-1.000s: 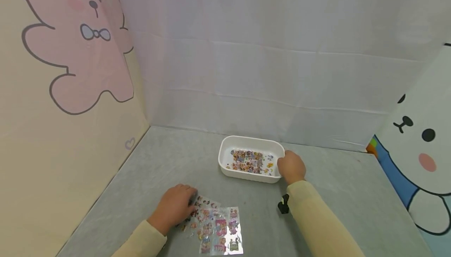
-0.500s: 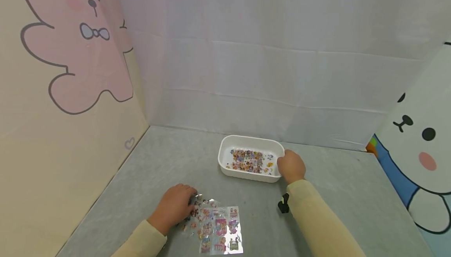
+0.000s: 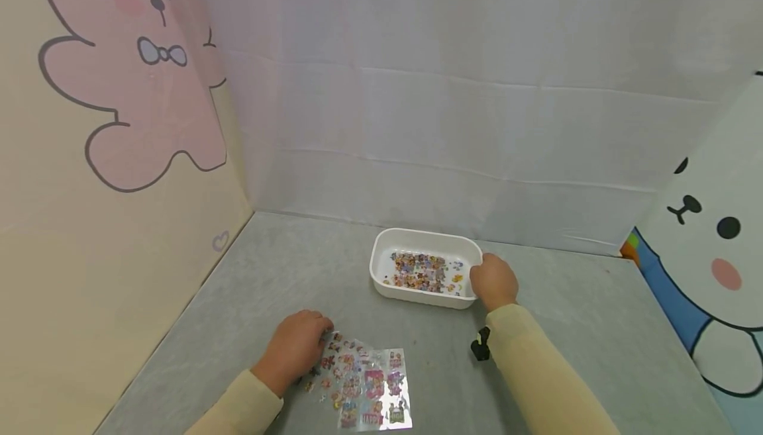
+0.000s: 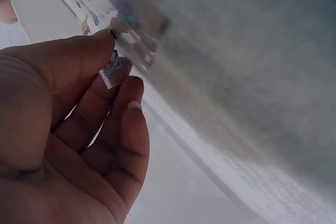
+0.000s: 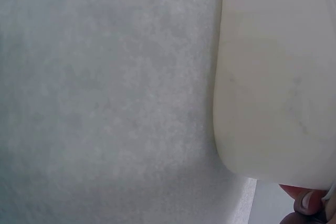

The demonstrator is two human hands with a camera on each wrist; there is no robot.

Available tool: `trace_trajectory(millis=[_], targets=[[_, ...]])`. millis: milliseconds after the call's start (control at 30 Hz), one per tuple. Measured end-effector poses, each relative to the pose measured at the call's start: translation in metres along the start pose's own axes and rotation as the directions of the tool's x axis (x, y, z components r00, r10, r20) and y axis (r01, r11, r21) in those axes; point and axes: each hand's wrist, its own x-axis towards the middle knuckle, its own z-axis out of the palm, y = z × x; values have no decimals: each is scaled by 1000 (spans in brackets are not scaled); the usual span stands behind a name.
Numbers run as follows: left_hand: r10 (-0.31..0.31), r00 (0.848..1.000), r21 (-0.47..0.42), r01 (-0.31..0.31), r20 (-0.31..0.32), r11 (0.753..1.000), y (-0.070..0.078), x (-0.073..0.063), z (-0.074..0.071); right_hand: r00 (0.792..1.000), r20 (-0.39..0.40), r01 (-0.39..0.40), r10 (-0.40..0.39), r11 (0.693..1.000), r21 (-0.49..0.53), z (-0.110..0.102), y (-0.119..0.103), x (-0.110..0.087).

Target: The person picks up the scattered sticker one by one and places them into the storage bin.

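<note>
Pale cloth (image 3: 447, 124) hangs behind a grey table (image 3: 286, 256), where a white tray (image 3: 426, 244) showing small colourful figures (image 3: 419, 273) lies with its long axis roughly crosswise. The right hand (image 3: 493, 283), nearer it, holds its right end. The left hand (image 3: 296, 349) pinches clear printed sheets (image 3: 375, 385), which spread rightward from that narrow grip, on the tray's near side.

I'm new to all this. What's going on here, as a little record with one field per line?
Left hand: pinches a clear printed sheet
Right hand: grips the right end of the white tray
In tray: small colourful figures; loose or on a sheet, cannot tell
Sheets: overlapping, nearer the wearer than the tray
Surface: grey
</note>
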Motion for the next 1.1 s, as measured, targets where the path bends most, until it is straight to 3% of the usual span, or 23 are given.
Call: trace_trajectory(millis=[267,500,900,1100], targets=[[-72,996,-118,79,61,990,-3,5,2,1000,4,-11,11,1000,0,-1,3,1],[-131,978,-168,158,162,973,-6,9,-2,1000,10,-11,11,1000,-2,-4,3,0],[-129,987,-248,150,101,957,-18,10,-13,999,20,-26,26,1000,7,0,0,2],[-141,985,-310,166,99,936,-23,12,-19,1000,26,-12,12,1000,3,-1,-1,2]])
